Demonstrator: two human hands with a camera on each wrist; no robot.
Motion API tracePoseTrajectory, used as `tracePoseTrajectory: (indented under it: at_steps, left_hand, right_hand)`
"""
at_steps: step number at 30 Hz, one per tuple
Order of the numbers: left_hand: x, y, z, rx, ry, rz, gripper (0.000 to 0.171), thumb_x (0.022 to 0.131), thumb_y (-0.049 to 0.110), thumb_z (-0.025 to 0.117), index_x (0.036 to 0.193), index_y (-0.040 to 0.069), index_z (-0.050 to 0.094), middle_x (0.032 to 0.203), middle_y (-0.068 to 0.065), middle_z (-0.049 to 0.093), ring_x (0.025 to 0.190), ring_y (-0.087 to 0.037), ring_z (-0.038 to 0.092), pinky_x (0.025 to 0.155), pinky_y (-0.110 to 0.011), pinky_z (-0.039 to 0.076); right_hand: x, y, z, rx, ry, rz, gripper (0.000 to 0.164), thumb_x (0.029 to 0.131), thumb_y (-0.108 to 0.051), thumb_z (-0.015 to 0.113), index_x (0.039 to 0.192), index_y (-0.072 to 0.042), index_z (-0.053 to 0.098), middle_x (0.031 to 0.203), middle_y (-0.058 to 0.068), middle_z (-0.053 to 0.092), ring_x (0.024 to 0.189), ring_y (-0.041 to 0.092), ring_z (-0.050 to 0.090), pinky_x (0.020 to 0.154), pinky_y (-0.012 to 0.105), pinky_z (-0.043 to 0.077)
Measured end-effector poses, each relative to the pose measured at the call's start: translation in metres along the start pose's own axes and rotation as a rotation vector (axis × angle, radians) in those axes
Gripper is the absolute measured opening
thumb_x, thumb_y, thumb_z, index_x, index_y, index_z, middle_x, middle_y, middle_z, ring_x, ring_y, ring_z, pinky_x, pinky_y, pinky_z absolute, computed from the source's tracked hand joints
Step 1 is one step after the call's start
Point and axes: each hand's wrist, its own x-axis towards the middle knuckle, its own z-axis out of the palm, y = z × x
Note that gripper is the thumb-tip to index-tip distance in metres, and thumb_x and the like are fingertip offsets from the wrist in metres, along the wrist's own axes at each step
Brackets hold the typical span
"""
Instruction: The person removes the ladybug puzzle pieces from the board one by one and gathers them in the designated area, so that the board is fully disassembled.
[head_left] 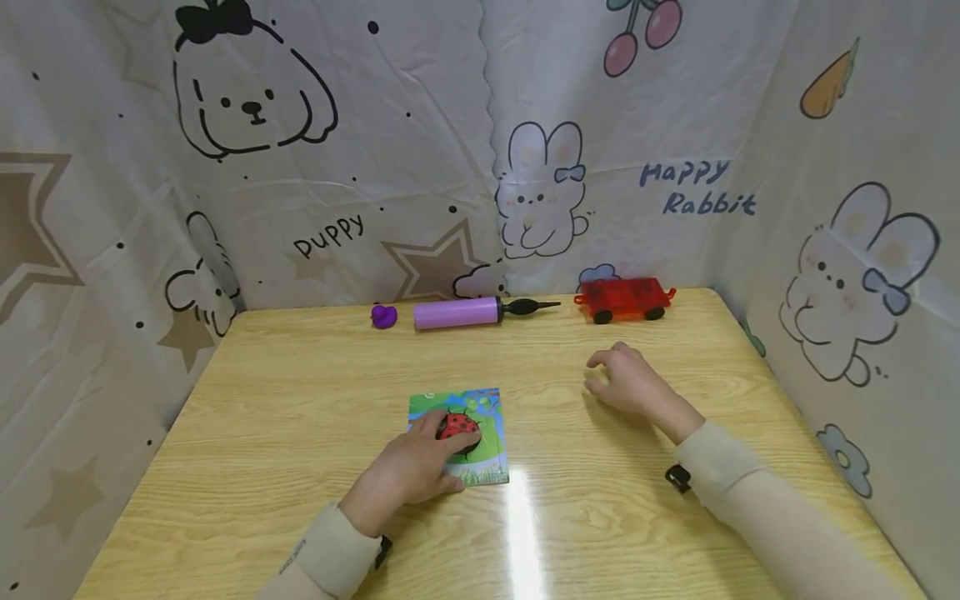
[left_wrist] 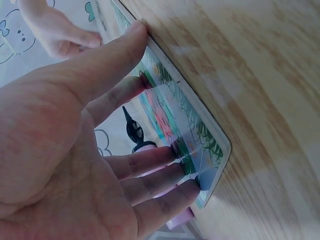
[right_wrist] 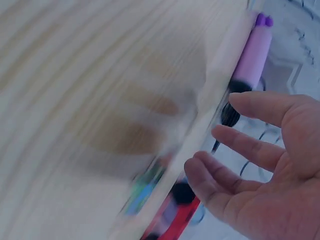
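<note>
Left hand (head_left: pixel 411 467) lies spread on squarish ladybug board (head_left: pixel 492 433), grassy edge (head_left: pixel 486 477) nearest; right hand (head_left: pixel 624 382) hovers, loosely curled.

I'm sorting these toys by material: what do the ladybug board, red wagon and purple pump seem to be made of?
Ladybug board: perhaps wood or thick card, with a glossy printed face that mirrors the fingertips in the left wrist view.
Red wagon: probably smooth, see-through plastic, judging by its patchy light and dark reds.
Purple pump: likely plastic; its barrel looks smooth and evenly coloured.
</note>
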Motion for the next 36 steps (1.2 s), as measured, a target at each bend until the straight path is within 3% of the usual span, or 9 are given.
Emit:
tracePoseTrajectory:
  at_steps: [6, 12, 15, 19, 23, 30, 36]
  left_hand:
    - [-0.001, 0.0, 0.001, 0.0, -0.002, 0.0, 0.068, 0.093, 0.044, 0.077, 0.155, 0.033, 0.052, 0.165, -0.026, 0.033, 0.153, -0.045, 0.037, 0.109, -0.059, 0.053]
    - [-0.003, -0.001, 0.001, -0.015, 0.01, 0.01, 0.066, 0.094, 0.043, 0.077, 0.155, 0.032, 0.053, 0.164, -0.027, 0.033, 0.152, -0.046, 0.039, 0.109, -0.06, 0.053]
    - [-0.003, -0.001, 0.0, -0.015, 0.027, 0.027, 0.066, 0.094, 0.042, 0.078, 0.154, 0.031, 0.054, 0.163, -0.029, 0.034, 0.151, -0.047, 0.04, 0.108, -0.061, 0.053]
    - [-0.004, -0.002, 0.001, -0.006, 0.037, 0.047, 0.066, 0.094, 0.043, 0.077, 0.154, 0.029, 0.055, 0.162, -0.03, 0.034, 0.15, -0.048, 0.04, 0.107, -0.06, 0.054]
    - [-0.004, -0.003, 0.001, 0.006, 0.038, 0.057, 0.066, 0.094, 0.043, 0.077, 0.154, 0.029, 0.055, 0.162, -0.03, 0.034, 0.15, -0.048, 0.04, 0.107, -0.059, 0.054]
    - [-0.004, -0.004, 0.002, 0.012, 0.041, 0.058, 0.067, 0.094, 0.042, 0.077, 0.155, 0.03, 0.054, 0.163, -0.031, 0.033, 0.151, -0.048, 0.039, 0.11, -0.059, 0.052]
    - [-0.005, -0.003, 0.002, 0.009, 0.045, 0.074, 0.065, 0.093, 0.04, 0.079, 0.153, 0.026, 0.056, 0.163, -0.031, 0.033, 0.151, -0.048, 0.038, 0.114, -0.058, 0.05]
  right_hand:
    - [0.02, -0.044, 0.019, 0.029, -0.034, -0.133, 0.034, 0.096, -0.018, 0.074, 0.121, 0.004, 0.074, 0.115, 0.02, 0.072, 0.106, 0.033, 0.066, 0.098, 0.052, 0.056]
    - [0.03, -0.092, 0.048, 0.045, -0.056, -0.312, 0.028, 0.096, -0.016, 0.075, 0.117, 0.003, 0.076, 0.112, 0.017, 0.074, 0.105, 0.031, 0.067, 0.098, 0.048, 0.057]
    - [0.032, -0.113, 0.06, 0.056, -0.097, -0.361, 0.03, 0.097, -0.018, 0.075, 0.12, 0.002, 0.075, 0.116, 0.017, 0.072, 0.107, 0.031, 0.066, 0.098, 0.048, 0.057]
    - [0.037, -0.134, 0.069, 0.039, -0.165, -0.345, 0.034, 0.099, -0.021, 0.073, 0.124, 0.001, 0.074, 0.119, 0.016, 0.067, 0.108, 0.029, 0.063, 0.098, 0.046, 0.057]
    - [0.043, -0.149, 0.073, 0.012, -0.196, -0.293, 0.031, 0.098, -0.022, 0.074, 0.119, 0.001, 0.075, 0.116, 0.015, 0.064, 0.101, 0.027, 0.058, 0.09, 0.042, 0.055]
    - [0.05, -0.164, 0.079, -0.021, -0.186, -0.237, 0.019, 0.094, -0.02, 0.077, 0.1, -0.002, 0.075, 0.106, 0.013, 0.061, 0.09, 0.024, 0.048, 0.078, 0.034, 0.043]
    - [0.049, -0.176, 0.081, -0.056, -0.148, -0.248, 0.012, 0.088, -0.011, 0.081, 0.094, -0.001, 0.076, 0.096, 0.012, 0.065, 0.083, 0.021, 0.051, 0.074, 0.032, 0.046]
